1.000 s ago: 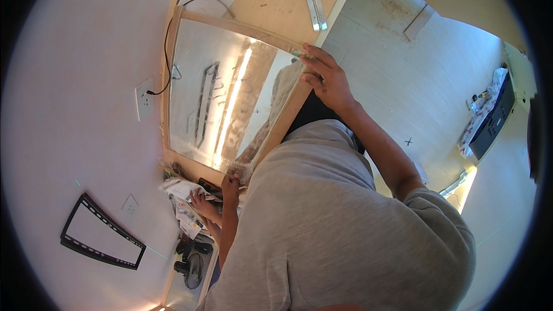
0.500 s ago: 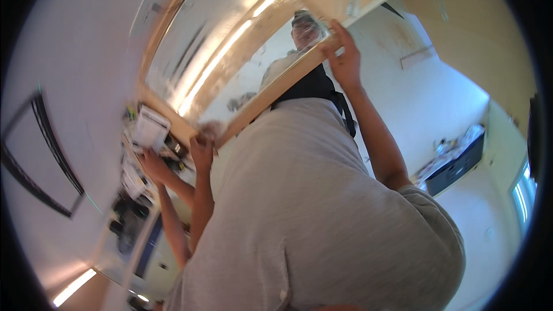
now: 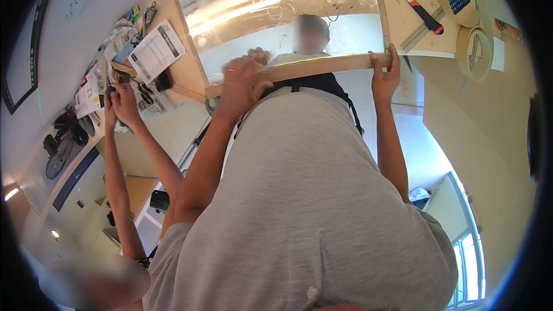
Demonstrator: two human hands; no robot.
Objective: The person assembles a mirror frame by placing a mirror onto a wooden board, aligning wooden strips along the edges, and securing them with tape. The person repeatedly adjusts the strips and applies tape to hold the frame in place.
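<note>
Left hand, finger spread unclear, has shifted along the rectangular wood-framed silver mirror, seemingly adjusting it; right hand, holding its rim, should steady.

Tan frame, silvery mirror

A hand could pass above the framed mirror's middle; around it, the left hand obstructs 7 o'clock, right hand 4, utility knife 3, printed sheet 9, co-worker's hands 8.

Workshop-like room, pale wooden worktop, utility knife, tape roll, printed sheet beside clutter
</note>
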